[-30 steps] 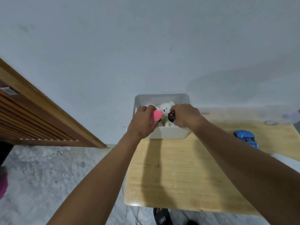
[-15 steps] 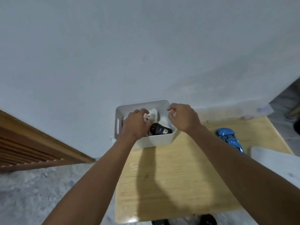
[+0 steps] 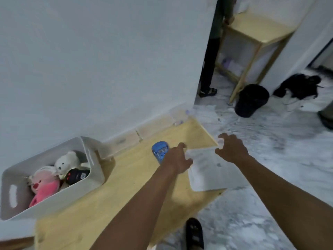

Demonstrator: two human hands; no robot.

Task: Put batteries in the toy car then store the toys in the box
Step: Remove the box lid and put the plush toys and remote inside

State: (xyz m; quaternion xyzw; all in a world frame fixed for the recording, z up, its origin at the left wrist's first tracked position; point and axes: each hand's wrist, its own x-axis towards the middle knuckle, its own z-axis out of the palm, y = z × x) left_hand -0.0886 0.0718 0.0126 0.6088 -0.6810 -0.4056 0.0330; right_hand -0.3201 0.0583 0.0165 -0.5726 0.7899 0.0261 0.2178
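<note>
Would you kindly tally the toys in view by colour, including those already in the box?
Pink: 1 (plush toy)
White: 1 (plush bear)
Black: 1 (controller)
Blue: 1 (toy car)
Total: 4

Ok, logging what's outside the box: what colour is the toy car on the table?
The toy car is blue, seen best in the head view.

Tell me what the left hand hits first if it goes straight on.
Probably the corner of the white lid, right beside the left hand; the blue car sits off to the side. Depth is unclear.
</note>
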